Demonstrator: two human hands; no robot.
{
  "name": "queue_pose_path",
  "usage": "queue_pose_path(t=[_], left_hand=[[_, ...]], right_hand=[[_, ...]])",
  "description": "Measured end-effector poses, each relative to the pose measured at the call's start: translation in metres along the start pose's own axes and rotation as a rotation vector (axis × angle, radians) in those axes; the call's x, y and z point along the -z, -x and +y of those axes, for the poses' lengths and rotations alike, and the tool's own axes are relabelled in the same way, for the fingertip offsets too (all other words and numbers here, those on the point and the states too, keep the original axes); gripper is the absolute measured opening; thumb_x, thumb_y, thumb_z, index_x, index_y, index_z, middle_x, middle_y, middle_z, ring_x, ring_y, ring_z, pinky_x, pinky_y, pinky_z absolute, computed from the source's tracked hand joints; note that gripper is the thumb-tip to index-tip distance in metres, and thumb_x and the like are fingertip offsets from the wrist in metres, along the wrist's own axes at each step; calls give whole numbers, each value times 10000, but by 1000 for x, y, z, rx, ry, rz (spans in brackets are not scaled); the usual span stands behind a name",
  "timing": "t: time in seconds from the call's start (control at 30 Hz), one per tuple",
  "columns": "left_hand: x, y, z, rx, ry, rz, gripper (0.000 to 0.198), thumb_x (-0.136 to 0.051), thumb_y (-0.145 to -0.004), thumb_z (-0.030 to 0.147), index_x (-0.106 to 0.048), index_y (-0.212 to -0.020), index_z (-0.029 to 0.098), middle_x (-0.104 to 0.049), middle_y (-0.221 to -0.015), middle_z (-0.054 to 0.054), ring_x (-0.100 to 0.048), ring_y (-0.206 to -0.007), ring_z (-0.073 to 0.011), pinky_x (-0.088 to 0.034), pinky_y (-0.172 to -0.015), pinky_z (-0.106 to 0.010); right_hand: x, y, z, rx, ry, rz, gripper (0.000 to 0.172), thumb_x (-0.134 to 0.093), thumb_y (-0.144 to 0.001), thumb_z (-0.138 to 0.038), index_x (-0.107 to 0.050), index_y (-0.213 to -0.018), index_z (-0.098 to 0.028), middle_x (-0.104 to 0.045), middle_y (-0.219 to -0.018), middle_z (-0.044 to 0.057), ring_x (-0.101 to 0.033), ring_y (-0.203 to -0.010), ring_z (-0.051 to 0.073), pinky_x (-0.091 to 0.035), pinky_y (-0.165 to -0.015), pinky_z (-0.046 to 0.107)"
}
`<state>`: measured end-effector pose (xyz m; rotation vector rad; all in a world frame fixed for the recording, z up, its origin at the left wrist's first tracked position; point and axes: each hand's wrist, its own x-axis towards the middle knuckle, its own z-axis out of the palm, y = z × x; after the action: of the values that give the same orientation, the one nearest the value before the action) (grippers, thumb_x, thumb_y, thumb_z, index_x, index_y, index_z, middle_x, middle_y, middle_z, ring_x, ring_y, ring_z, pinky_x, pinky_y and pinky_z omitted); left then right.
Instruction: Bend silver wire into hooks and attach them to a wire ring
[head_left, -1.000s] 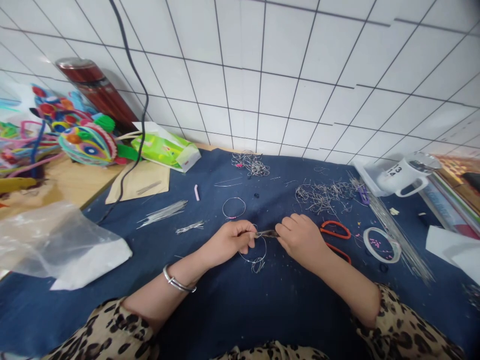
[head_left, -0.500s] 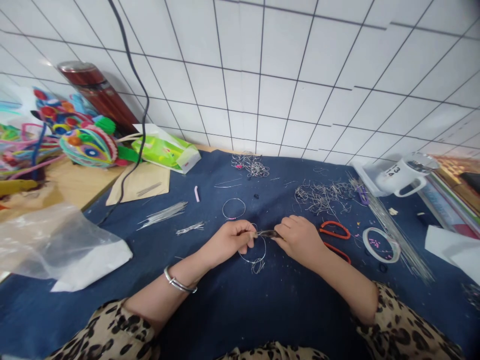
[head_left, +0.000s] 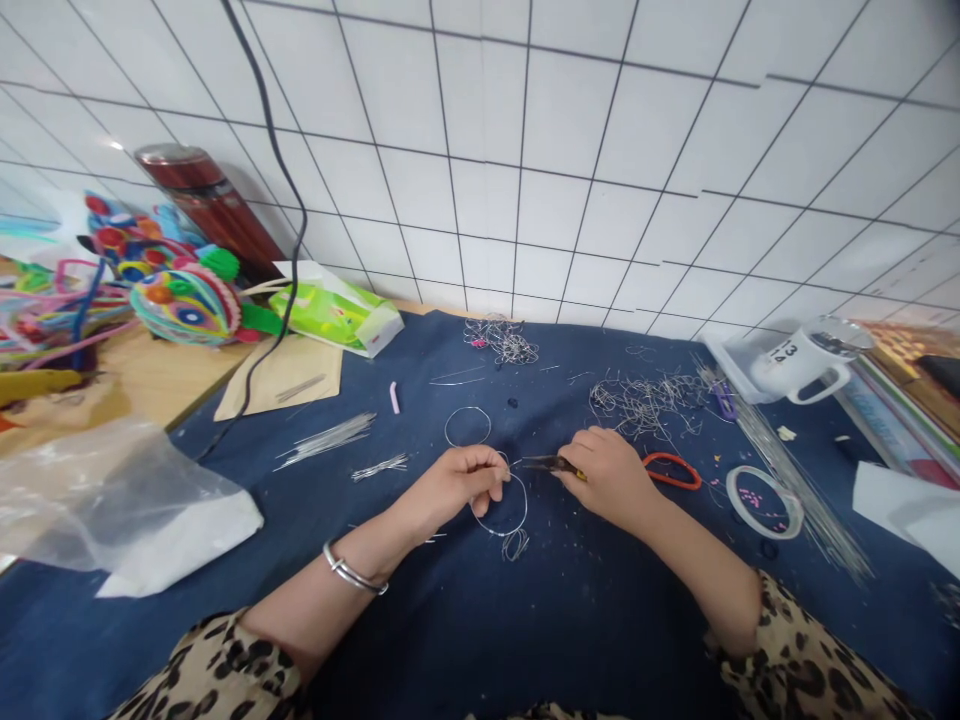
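Note:
My left hand (head_left: 469, 480) pinches a thin wire ring (head_left: 525, 510) near its top, with the loop hanging below the fingers. In my right hand (head_left: 611, 475) are pliers (head_left: 551, 464) with dark jaws and red-orange handles (head_left: 673, 470). The jaws point left at the ring, and a short wire end lies between them and my left fingertips. Whether the jaws grip that end I cannot tell. Just beyond my left hand lies a second wire ring (head_left: 467, 408). A small tangle of wire (head_left: 515, 546) rests below the held ring.
Cut wires (head_left: 330, 440) and a short wire bundle (head_left: 380, 466) lie left. Tangled wire heaps (head_left: 645, 402) sit farther back. At right are a round dish (head_left: 765, 530) with pink beads, long wires (head_left: 810, 485) and a white mug (head_left: 814, 360). A plastic bag (head_left: 127, 490) lies far left.
The pliers have drawn back a little to the right from my left fingertips, leaving a small gap. My left hand still holds the ring, and the camera view has shifted slightly.

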<state>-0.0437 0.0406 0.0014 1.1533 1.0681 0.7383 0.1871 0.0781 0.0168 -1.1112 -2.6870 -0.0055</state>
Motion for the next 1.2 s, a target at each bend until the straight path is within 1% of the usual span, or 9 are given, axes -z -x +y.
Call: queue_pose_path(t=[0.17, 0.3, 0.57, 0.77, 0.93, 1.2], left_hand=[[0, 0, 0, 5, -28, -15, 132, -514, -785, 245, -578, -800, 131, -581, -633, 0, -486, -456, -65, -376, -478, -196], [-1, 0, 0, 6, -48, -20, 145, -511, -796, 262, -578, -806, 134, -581, -641, 3, -486, -465, -65, -375, -486, -195], [-4, 1, 4, -10, -116, -30, 135, -546, -778, 265, -578, -814, 140, -590, -667, 4, -481, -481, -64, -377, -508, -202], [-4, 0, 0, -48, -158, 7, 154, -547, -781, 299, -572, -767, 147, -575, -634, 9, -482, -469, -68, -374, -486, -196], [-6, 2, 0, -71, -155, 19, 146, -531, -789, 286, -583, -764, 152, -580, -643, 3, -478, -463, -66, -396, -490, -196], [-6, 1, -1, -52, -72, 2, 195, -546, -781, 274, -619, -928, 168, -586, -657, 3, -482, -461, -66, -400, -464, -189]], right_hand=[[-5, 1, -3, -5, -38, -18, 171, -518, -830, -322, -606, -816, -177, -551, -743, 29, -455, -741, 141, -292, -690, 268], [-9, 3, -3, -24, -33, -33, 190, -497, -839, -329, -601, -772, -186, -559, -716, 17, -475, -715, 130, -300, -664, 249], [-5, 4, -7, -64, -21, -61, 224, -476, -845, -366, -594, -747, -202, -573, -706, 6, -501, -701, 129, -300, -638, 243], [-5, 4, -11, -69, -40, -51, 220, -484, -840, -350, -582, -719, -194, -567, -696, 9, -498, -695, 126, -306, -636, 238], [-6, 4, -12, -76, -52, -36, 218, -496, -837, -353, -577, -716, -190, -566, -695, 11, -497, -697, 128, -313, -641, 240], [-6, 5, -14, -93, -73, -43, 217, -501, -834, -355, -575, -712, -191, -570, -696, 3, -503, -695, 122, -310, -632, 236]])
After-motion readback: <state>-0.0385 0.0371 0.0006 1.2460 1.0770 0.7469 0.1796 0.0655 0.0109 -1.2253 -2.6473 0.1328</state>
